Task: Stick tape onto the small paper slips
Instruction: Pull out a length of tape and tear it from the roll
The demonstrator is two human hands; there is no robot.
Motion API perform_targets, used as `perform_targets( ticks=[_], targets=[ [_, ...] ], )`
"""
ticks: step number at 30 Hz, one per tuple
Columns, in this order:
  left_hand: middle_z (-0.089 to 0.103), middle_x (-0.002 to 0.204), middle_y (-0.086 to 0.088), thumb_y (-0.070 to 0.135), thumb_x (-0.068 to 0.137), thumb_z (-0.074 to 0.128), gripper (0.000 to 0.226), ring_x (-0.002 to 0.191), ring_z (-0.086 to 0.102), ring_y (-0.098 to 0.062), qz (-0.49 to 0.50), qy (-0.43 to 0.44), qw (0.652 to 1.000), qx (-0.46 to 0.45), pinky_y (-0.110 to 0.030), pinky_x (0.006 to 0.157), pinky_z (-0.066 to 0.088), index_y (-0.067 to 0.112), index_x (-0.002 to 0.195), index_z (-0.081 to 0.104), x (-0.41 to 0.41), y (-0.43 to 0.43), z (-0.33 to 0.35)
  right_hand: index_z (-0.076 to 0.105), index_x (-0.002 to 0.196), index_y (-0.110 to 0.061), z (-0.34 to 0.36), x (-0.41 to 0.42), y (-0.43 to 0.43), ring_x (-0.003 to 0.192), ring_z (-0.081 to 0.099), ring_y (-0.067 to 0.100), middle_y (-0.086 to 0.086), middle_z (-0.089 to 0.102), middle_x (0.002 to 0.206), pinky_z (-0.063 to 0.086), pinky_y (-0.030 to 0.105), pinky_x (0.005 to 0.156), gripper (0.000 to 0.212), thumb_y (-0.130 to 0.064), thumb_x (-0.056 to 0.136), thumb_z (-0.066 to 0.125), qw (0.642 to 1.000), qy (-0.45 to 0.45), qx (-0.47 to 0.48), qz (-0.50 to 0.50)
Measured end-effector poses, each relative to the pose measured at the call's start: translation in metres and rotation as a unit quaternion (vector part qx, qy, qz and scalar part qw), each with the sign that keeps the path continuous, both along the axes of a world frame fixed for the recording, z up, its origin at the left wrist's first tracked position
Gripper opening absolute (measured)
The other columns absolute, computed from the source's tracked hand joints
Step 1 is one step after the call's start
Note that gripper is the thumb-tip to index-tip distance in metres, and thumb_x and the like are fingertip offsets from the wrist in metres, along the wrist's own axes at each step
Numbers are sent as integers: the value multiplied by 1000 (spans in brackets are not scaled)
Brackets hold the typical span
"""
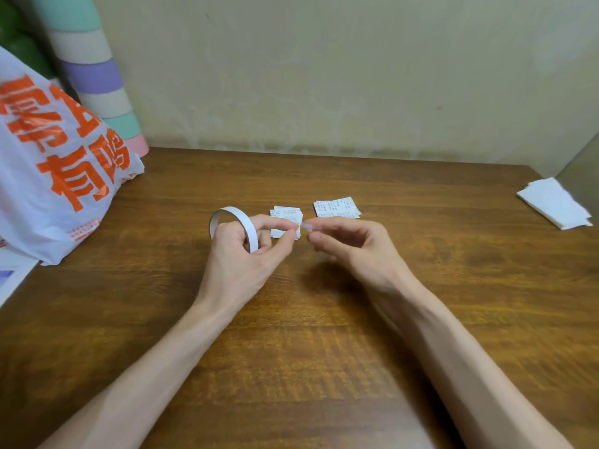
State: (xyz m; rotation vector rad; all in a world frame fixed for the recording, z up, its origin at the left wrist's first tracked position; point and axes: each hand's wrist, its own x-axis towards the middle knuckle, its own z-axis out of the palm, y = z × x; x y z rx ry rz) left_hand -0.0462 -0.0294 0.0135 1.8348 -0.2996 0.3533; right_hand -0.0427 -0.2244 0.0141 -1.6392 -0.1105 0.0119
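Okay, so from where I'm standing: the left hand (240, 251) has the tape roll (247, 224), a thin white ring, looped over its curled fingers. That grip is closed on the roll, with thumb and forefinger pinched together out front. The right hand (350, 244) comes in to meet it almost fingertip to fingertip. Its grip is a tight thumb-and-forefinger pinch on what looks like the tape end (302, 227), though it's tiny and blurry, so I wouldn't swear to it. Both hands hover just above the wooden worktop (324, 335).

The paper slips sit in two little printed piles: the near pile (285, 213) is right behind the left fingertips and partly hidden by them, and the second pile (337, 207) is just to its right, not touched by anything.

Other stuff: a white plastic bag (55, 163) with big orange lettering on the far left, a stack of pastel rolls (97, 76) behind it against the wall, and some white sheets (554, 204) at the right edge.
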Motion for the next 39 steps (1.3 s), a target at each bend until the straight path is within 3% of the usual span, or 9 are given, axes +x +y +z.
perform_targets(
  ticks=[5, 8, 15, 20, 25, 33, 36, 39],
  targets=[
    [34, 48, 6, 16, 91, 80, 3, 46, 34, -9, 47, -43, 998, 12, -7, 72, 44, 17, 90, 78, 0, 1, 0, 82, 109, -8, 0, -8, 11, 77, 62, 4, -2, 78, 94, 48, 19, 75, 17, -16, 96, 75, 998, 29, 44, 28],
    [34, 48, 12, 17, 90, 81, 4, 46, 35, -9, 58, -57, 997, 3, -10, 62, 41, 16, 89, 78, -1, 1, 2, 81, 109, -7, 1, -8, 12, 75, 59, 8, 1, 74, 91, 43, 31, 82, 17, -16, 97, 74, 996, 51, 69, 22],
    [33, 48, 11, 17, 91, 81, 4, 45, 33, -9, 69, -90, 994, -8, -19, 55, 38, 17, 89, 77, -3, 1, 5, 80, 113, -5, 8, -8, 13, 79, 57, 14, 7, 68, 95, 42, 29, 81, 20, -10, 97, 68, 982, 88, 155, 56],
    [32, 48, 9, 15, 90, 82, 5, 46, 31, -9, 65, -90, 994, -7, -19, 55, 36, 17, 91, 78, -4, 1, 4, 80, 112, -3, 9, -9, 13, 77, 58, 12, 5, 70, 91, 43, 27, 79, 20, -4, 94, 70, 981, 87, 161, 59],
    [35, 48, -6, 15, 89, 83, 5, 46, 31, -12, 57, -96, 994, -9, -16, 56, 37, 17, 90, 78, -7, -1, 5, 83, 106, -9, 10, -10, 15, 78, 56, 12, 0, 71, 90, 44, 27, 77, 16, -6, 92, 74, 982, 80, 162, 52],
    [33, 48, 6, 18, 90, 83, 7, 45, 32, -8, 63, -103, 993, -16, -8, 58, 36, 17, 87, 77, -8, -2, 6, 83, 108, -10, 10, -12, 18, 80, 54, 14, -1, 75, 97, 42, 31, 82, 18, -9, 92, 75, 981, 81, 169, 45],
    [39, 48, -2, 22, 93, 79, 15, 46, 34, -7, 60, -90, 994, -32, -10, 56, 35, 14, 81, 75, -7, -2, 6, 83, 107, -13, 10, -12, 19, 82, 53, 16, 2, 72, 95, 40, 34, 85, 17, -11, 92, 76, 981, 83, 173, 41],
    [50, 49, 5, 22, 99, 71, 25, 46, 40, -7, 49, -83, 995, -35, -14, 52, 32, 12, 77, 75, -8, -2, 5, 84, 106, -17, 11, -13, 19, 81, 53, 15, 2, 71, 93, 40, 33, 85, 18, -15, 90, 77, 980, 85, 174, 40]
  ],
)
